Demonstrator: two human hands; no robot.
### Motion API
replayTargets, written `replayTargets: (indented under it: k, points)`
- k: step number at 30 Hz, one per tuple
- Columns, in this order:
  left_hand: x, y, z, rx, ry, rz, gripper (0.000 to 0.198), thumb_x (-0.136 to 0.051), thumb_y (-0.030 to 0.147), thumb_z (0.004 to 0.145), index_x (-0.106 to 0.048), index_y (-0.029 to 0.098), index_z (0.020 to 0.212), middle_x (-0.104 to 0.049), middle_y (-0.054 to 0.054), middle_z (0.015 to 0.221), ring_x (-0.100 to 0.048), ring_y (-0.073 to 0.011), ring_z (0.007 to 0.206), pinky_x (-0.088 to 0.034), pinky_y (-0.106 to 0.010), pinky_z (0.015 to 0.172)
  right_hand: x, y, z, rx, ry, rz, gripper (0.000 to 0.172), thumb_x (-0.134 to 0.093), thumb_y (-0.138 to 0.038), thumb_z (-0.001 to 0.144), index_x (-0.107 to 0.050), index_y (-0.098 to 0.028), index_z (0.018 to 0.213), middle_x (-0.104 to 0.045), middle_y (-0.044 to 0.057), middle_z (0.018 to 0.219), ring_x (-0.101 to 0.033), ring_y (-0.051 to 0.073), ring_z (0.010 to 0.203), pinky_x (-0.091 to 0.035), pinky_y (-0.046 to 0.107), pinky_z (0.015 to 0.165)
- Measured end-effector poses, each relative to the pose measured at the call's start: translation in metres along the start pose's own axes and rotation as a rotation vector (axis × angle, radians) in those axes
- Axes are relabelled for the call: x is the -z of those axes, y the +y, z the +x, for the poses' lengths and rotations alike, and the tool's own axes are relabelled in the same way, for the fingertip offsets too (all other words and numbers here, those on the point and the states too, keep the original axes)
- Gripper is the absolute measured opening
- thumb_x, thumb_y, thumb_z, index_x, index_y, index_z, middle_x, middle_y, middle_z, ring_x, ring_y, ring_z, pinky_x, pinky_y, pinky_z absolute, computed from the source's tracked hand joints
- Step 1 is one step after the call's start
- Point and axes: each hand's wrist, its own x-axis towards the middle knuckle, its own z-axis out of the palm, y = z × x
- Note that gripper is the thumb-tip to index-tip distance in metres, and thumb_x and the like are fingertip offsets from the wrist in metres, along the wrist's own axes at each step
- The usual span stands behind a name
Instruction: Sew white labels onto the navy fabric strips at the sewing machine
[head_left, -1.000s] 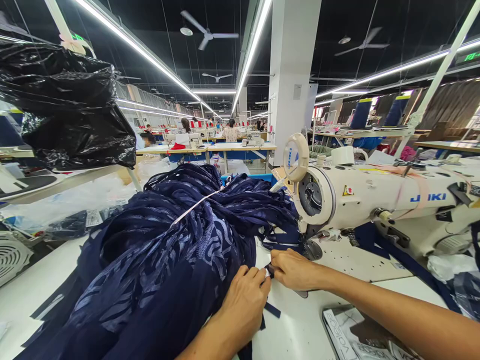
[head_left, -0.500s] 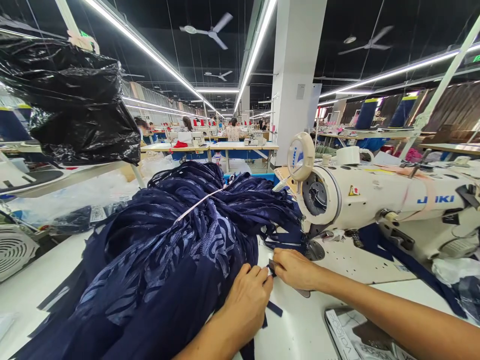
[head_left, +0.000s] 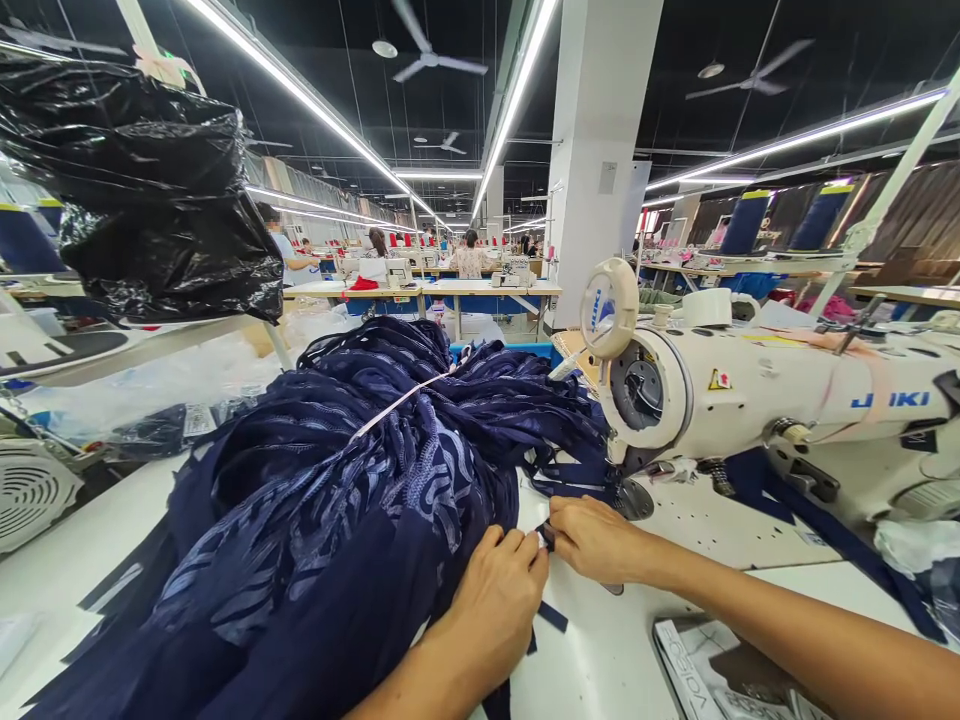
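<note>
- Where both hands meet just in front of the sewing machine (head_left: pixel 750 400), the right hand (head_left: pixel 600 540) pinches the end of a navy strip (head_left: pixel 548 535) between thumb and forefinger, the fingers closed narrowly on it.
- Slightly further from the machine, the left hand (head_left: pixel 495 590) has its fingers curled tight, and their tips press on the same strip end from the other side.
- To the left of the machine, a big navy fabric heap (head_left: pixel 337 500) with a pale pattern leans against the left hand. It hides much of the table there, and a white tape (head_left: pixel 397 400) crosses its top.
- In front of the machine, beside the right forearm, lies a printed paper (head_left: pixel 705 670).
- The white table (head_left: pixel 600 660) carries the machine, the heap and both hands.
- Behind the machine stand a white pillar (head_left: pixel 600 150) and rows of other work tables with people under long ceiling lamps. A black plastic bag (head_left: pixel 150 190) hangs high at the far left.
- The strip sits directly between the fingertips of both hands, touching both, just before the machine's needle plate (head_left: pixel 634 497).
</note>
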Motion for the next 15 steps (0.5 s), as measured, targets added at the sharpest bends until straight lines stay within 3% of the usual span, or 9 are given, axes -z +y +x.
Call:
replayTargets:
  k: [4, 15]
  points:
    - [0.001, 0.001, 0.0, 0.011, -0.007, -0.006, 0.034, -0.046, 0.011, 0.075, -0.05, 0.008, 0.109, -0.055, -0.013, 0.109, -0.051, -0.0238, 0.096, -0.038, -0.039, 0.08, 0.001, 0.003, 0.004, -0.033, -0.017, 0.054, 0.017, -0.038, -0.013, 0.073, -0.05, -0.014, 0.062, -0.058, 0.006, 0.078, -0.051, 0.015, 0.064, -0.026, 0.027, 0.055]
    - [0.004, 0.001, 0.0, 0.01, -0.013, 0.001, 0.034, -0.045, 0.012, 0.075, -0.051, 0.008, 0.108, -0.055, -0.012, 0.112, -0.051, -0.0231, 0.094, -0.038, -0.039, 0.082, -0.008, 0.007, -0.019, 0.136, 0.079, 0.073, 0.011, -0.039, -0.007, 0.067, -0.045, -0.016, 0.063, -0.05, 0.002, 0.077, -0.044, 0.015, 0.075, -0.029, 0.028, 0.066]
